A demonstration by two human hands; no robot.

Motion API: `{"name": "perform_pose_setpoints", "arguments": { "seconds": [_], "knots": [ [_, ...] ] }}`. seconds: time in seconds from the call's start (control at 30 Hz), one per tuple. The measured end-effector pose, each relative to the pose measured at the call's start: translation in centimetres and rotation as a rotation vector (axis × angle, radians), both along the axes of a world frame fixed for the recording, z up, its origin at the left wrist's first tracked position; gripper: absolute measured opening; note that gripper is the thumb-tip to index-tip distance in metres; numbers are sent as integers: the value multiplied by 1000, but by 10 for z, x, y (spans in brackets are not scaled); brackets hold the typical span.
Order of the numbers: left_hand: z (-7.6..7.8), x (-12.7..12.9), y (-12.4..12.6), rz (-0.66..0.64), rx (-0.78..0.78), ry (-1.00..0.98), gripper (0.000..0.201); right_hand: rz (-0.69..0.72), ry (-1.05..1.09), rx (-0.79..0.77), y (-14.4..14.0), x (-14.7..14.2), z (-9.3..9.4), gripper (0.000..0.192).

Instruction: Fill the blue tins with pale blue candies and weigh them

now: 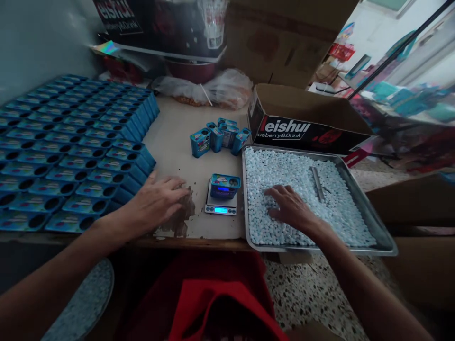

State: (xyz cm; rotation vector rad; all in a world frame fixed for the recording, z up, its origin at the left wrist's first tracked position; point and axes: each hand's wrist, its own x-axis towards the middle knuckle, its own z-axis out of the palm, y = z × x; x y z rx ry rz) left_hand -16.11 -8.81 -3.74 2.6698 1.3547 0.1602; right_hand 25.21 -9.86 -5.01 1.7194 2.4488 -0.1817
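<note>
A small blue tin point(225, 186) with a dark round opening on top stands on a digital scale point(220, 210) whose display glows blue. To its left, my left hand point(159, 201) rests on the table with fingers spread, holding nothing. My right hand point(289, 206) lies over a metal tray point(386, 244) full of pale blue pellets point(277, 166). Its fingers are apart and touch the pellets; nothing shows in its grasp. A flat metal strip point(317, 183) sits on the pellets beyond that hand. Several more blue tins point(201, 141) stand behind the scale.
Rows of blue tins point(78, 142) cover the table's left side. An open cardboard box point(313, 118) stands behind the tray. Plastic bags point(227, 87) lie at the back, below a dark printed box point(159, 23). A round container of pellets point(83, 303) is below, left.
</note>
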Motion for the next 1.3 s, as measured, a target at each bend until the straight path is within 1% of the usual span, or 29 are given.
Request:
{"name": "perform_pose_setpoints", "arguments": {
  "seconds": [0.1, 0.17, 0.2, 0.3, 0.33, 0.37, 0.43, 0.47, 0.5, 0.57, 0.63, 0.7, 0.77, 0.8, 0.87, 0.93, 1.0, 1.03, 1.1, 1.13, 1.17, 1.2, 1.23, 1.3],
  "knots": [
    [6, 17, 6, -14, -13, 13, 29, -23, 92, -82, 14, 4, -4, 20],
    [13, 20, 9, -21, 20, 36, 29, -110, 276, -113, 25, 12, -2, 13],
    [17, 20, 10, -23, 31, 51, 29, -181, 417, -130, 30, 17, -1, 13],
    [21, 13, 8, -10, 2, 81, 31, -462, 968, -252, 36, 30, 1, 26],
    [20, 11, 6, -6, -20, 83, 31, -561, 1131, -305, 36, 32, 1, 31],
    [20, 10, 4, 0, -39, 85, 31, -652, 1250, -345, 34, 34, 1, 36],
    [19, 13, 0, 8, -65, 98, 32, -771, 1358, -367, 32, 34, 0, 43],
    [19, 16, -1, 17, -71, 107, 32, -790, 1365, -365, 31, 34, -1, 44],
    [19, 20, -2, 31, -74, 116, 34, -782, 1350, -367, 30, 33, -2, 43],
    [19, 29, -1, 72, -59, 113, 40, -692, 1259, -398, 31, 31, -2, 38],
    [18, 37, 1, 104, -23, 88, 45, -533, 1062, -429, 34, 26, 2, 30],
    [15, 41, 5, 134, 16, 30, 48, -362, 847, -406, 37, 17, 11, 22],
    [11, 45, 7, 184, 27, -70, 49, -231, 725, -370, 42, 5, 23, 17],
    [8, 47, 8, 218, 15, -135, 49, -194, 712, -365, 44, -1, 30, 17],
    [-1, 53, 10, 282, -48, -294, 48, -155, 750, -389, 50, -14, 43, 19],
    [-15, 60, 13, 347, -150, -473, 53, -142, 802, -417, 58, -24, 53, 22],
    [-30, 70, 18, 385, -258, -631, 58, -129, 812, -393, 66, -28, 59, 22],
    [-38, 75, 22, 383, -305, -689, 55, -122, 794, -367, 69, -28, 60, 21],
    [-47, 85, 31, 306, -357, -757, 37, -108, 739, -313, 74, -24, 56, 16],
    [-48, 90, 38, 236, -346, -769, 27, -109, 723, -293, 75, -21, 51, 14],
    [-46, 97, 45, 152, -304, -767, 20, -128, 736, -275, 75, -18, 44, 13],
    [-40, 104, 54, 68, -226, -752, 16, -173, 795, -250, 74, -17, 36, 13],
    [-31, 112, 63, -18, -120, -721, 16, -251, 910, -224, 73, -16, 27, 17],
    [-6, 131, 80, -174, 131, -619, 23, -481, 1275, -209, 72, -18, 7, 25]
  ]
}}
